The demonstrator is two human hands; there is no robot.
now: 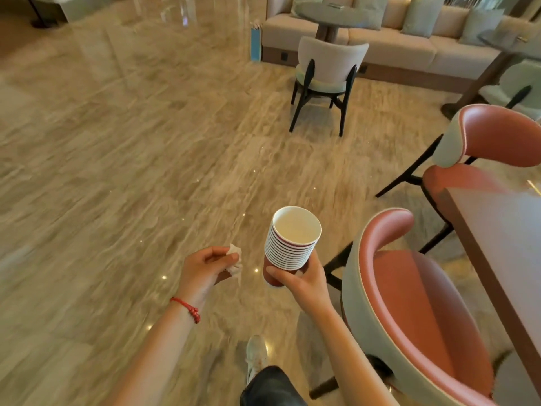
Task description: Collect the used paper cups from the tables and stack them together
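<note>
A tall stack of paper cups, red outside with white rims and a white inside, stands upright in my right hand, which grips it near the bottom. The top cup looks empty. My left hand, with a red string bracelet on its wrist, is closed around a crumpled white tissue just left of the stack. Both hands hover over the marble floor, in front of my body.
Two pink-and-grey armchairs and a brown table edge stand at my right. Farther off are a grey chair, a round table and a long beige sofa. Open marble floor lies left and ahead.
</note>
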